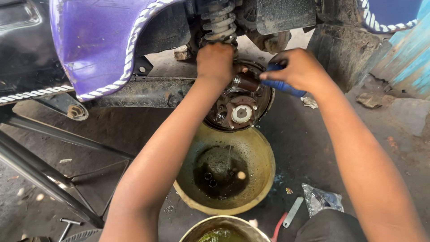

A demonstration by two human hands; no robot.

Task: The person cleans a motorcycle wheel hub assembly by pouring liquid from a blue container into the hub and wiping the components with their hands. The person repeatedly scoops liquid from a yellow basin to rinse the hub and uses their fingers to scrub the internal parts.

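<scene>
My left hand [216, 62] is closed on the upper edge of a rusty round brake hub [239, 112] under a purple vehicle body [96, 45]. My right hand [298, 69] grips a blue tool handle [283, 85] whose tip meets a dark cylinder part [245, 82] on the hub. A thin stream of liquid drips from the hub into a yellow basin [264, 152] below, which holds dark liquid and a few small parts.
A coil spring [219, 22] stands above the hub. A second round container [224, 229] with greenish liquid sits at the bottom edge. A flat metal tool [293, 211] and a crumpled plastic bag [321, 199] lie on the oily floor. Metal bars [40, 172] cross at left.
</scene>
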